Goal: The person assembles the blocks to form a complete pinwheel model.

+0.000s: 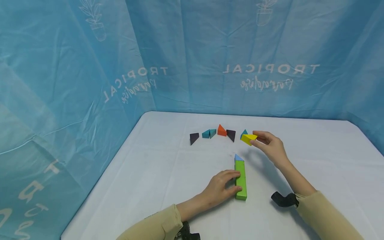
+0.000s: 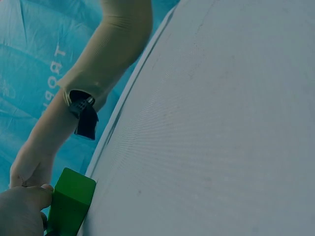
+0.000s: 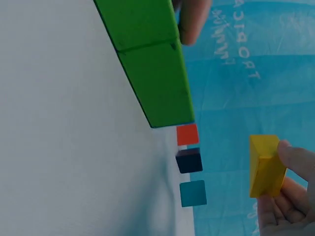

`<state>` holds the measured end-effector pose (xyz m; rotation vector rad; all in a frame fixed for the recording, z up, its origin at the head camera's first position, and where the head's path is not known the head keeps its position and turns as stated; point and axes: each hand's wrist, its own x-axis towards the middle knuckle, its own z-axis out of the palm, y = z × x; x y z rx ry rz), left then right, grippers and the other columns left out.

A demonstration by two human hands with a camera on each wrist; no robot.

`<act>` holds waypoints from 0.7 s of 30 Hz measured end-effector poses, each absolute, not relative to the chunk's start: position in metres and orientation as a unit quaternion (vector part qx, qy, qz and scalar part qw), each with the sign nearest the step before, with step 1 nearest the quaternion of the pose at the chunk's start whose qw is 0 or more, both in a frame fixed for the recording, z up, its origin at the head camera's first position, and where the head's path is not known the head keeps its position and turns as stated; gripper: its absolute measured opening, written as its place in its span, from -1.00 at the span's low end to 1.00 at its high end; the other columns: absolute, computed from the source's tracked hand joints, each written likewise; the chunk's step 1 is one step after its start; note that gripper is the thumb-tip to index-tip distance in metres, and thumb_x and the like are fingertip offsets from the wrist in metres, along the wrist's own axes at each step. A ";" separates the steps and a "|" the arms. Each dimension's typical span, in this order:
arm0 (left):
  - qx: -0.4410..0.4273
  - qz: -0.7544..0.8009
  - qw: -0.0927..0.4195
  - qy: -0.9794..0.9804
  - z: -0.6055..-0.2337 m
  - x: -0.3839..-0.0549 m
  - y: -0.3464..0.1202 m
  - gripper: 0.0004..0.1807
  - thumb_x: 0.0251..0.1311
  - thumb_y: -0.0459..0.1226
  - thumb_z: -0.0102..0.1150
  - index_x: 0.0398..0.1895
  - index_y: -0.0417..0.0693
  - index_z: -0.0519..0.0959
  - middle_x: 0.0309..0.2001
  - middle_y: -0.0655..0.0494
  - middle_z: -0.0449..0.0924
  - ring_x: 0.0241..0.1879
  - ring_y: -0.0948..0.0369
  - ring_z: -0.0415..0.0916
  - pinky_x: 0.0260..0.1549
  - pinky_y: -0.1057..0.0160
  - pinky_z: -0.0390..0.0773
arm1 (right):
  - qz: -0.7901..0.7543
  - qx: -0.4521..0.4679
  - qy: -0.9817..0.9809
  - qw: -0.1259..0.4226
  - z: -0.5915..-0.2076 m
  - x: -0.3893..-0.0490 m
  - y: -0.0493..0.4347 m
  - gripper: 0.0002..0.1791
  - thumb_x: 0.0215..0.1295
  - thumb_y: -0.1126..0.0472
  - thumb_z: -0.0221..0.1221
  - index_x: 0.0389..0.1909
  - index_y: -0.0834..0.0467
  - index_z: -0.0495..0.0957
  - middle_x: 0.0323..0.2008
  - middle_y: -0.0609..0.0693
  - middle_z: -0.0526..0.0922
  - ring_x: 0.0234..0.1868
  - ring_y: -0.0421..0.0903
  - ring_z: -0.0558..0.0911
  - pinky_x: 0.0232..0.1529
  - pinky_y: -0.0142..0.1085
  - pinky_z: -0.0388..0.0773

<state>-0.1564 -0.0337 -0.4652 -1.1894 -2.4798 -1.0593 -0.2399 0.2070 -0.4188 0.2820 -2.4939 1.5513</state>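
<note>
Two green blocks [image 1: 241, 181] lie end to end as one bar, with a light-blue triangular block [image 1: 238, 158] at their far end. From the left, my left hand [image 1: 220, 190] rests its fingertips and thumb tip against the bar's edge, spaced apart along it. My right hand [image 1: 271, 148] pinches a yellow triangular block [image 1: 247, 138] between thumb and fingers. In the right wrist view the yellow block [image 3: 266, 164] is held up, its wedge shape showing. A teal triangular block [image 1: 244, 133] appears partly behind it in the head view.
Beyond the bar stand several triangular blocks: a dark one [image 1: 194, 138] at left, two teal ones [image 1: 206, 134] side by side, an orange one [image 1: 221, 130] and another dark one [image 1: 231, 135]. Blue printed cloth [image 1: 195, 93] hangs behind the white table [image 1: 150, 160].
</note>
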 end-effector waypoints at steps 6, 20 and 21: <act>-0.398 -0.361 0.088 -0.839 -0.464 -0.156 -0.034 -0.53 0.22 -0.11 0.22 0.12 -0.17 0.50 0.14 0.09 0.49 0.17 0.30 0.36 0.13 0.41 0.33 | 0.503 0.088 -0.855 0.092 -0.432 -0.231 0.201 -0.42 0.18 -0.03 0.29 0.14 0.21 0.49 0.10 0.11 0.51 0.11 0.07 0.50 0.02 -0.23 0.50; -0.400 -0.365 0.083 -0.836 -0.465 -0.156 -0.033 -0.53 0.23 -0.11 0.21 0.13 -0.17 0.49 0.15 0.08 0.48 0.18 0.30 0.35 0.13 0.41 0.32 | 0.460 0.113 -0.877 0.082 -0.465 -0.229 0.197 -0.47 0.15 0.06 0.32 0.10 0.24 0.51 0.04 0.14 0.53 0.04 0.11 0.56 0.02 -0.02 0.50; -0.400 -0.365 0.083 -0.836 -0.465 -0.156 -0.033 -0.53 0.23 -0.11 0.21 0.13 -0.17 0.49 0.15 0.08 0.48 0.17 0.30 0.35 0.13 0.41 0.32 | 0.455 0.116 -0.879 0.081 -0.466 -0.229 0.197 -0.46 0.15 0.06 0.32 0.10 0.24 0.51 0.04 0.14 0.53 0.03 0.11 0.56 0.00 -0.02 0.51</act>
